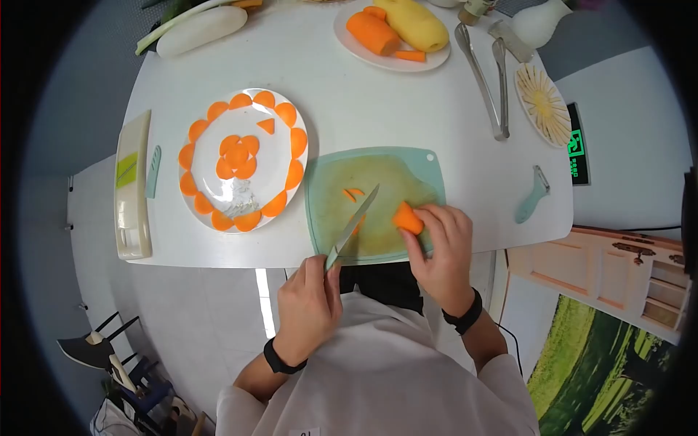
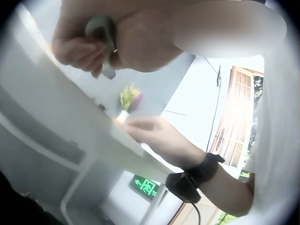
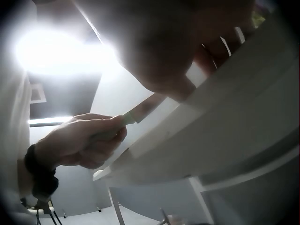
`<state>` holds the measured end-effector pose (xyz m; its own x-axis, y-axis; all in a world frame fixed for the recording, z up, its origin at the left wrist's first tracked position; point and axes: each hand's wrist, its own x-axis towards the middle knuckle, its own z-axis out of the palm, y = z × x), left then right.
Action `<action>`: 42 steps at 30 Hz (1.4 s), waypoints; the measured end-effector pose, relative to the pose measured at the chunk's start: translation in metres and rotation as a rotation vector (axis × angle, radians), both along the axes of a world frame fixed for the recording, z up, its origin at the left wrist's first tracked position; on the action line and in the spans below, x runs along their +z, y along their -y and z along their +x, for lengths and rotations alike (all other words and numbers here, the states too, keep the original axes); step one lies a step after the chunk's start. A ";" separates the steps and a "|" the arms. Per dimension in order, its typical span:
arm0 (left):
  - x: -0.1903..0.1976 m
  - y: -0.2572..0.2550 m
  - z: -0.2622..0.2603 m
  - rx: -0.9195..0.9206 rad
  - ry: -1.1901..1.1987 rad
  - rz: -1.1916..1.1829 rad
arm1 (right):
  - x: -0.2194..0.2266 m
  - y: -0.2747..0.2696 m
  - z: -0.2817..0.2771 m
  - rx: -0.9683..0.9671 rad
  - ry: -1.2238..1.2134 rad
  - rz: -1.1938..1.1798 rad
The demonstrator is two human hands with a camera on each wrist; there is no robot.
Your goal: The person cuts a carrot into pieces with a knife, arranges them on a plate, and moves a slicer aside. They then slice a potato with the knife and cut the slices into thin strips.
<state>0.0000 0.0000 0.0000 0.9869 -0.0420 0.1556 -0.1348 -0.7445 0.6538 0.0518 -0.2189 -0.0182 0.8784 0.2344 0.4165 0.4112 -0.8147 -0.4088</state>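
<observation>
In the head view my left hand (image 1: 309, 305) grips the handle of a knife (image 1: 353, 225) whose blade slants up over the green cutting board (image 1: 425, 171). My right hand (image 1: 445, 254) holds a chunk of carrot (image 1: 407, 218) at the board's right side, between thumb and fingers. Thin carrot slivers (image 1: 354, 194) lie on the board left of the blade tip, and another is partly hidden by the blade. Left of the board, a round white plate (image 1: 273, 160) bears a ring of carrot slices, a carrot flower (image 1: 237, 156) and a small carrot wedge (image 1: 267, 126).
Behind are a plate (image 1: 349, 54) with carrot pieces and a yellow peeled vegetable (image 1: 414, 25), and a white radish (image 1: 202, 33). Metal tongs (image 1: 483, 87), a peeler (image 1: 534, 196) and a dish of pale strips (image 1: 545, 105) lie right. A white slicer (image 1: 133, 192) stands at the left edge.
</observation>
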 end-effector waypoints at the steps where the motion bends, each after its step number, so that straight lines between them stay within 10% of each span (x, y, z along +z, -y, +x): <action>1: -0.003 -0.002 -0.002 -0.006 -0.012 -0.004 | -0.001 -0.002 0.000 0.016 -0.005 0.007; 25: 0.002 -0.005 0.035 -0.002 0.036 0.161 | 0.005 0.004 0.007 -0.083 -0.094 0.222; 35: -0.001 -0.008 0.034 -0.010 0.076 0.111 | 0.077 0.045 0.052 0.105 -0.251 0.194; 42: -0.003 -0.010 0.033 0.004 0.102 0.089 | 0.056 0.053 0.116 0.076 -0.813 1.007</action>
